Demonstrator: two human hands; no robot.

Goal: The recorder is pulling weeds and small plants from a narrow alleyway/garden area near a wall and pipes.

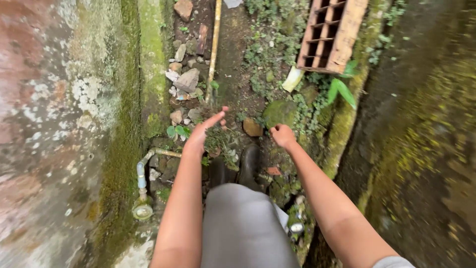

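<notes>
Single head view, steeply downward, close over narrow mossy gully (233, 74).

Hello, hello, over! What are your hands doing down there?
Left hand open, touching pulled weeds. Right hand fisted, empty-looking. Rocks, pipe alongside.

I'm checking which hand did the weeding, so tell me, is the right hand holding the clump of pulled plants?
No, the right hand is a closed, empty-looking fist, while the clump of weeds sits at the left hand.
</notes>
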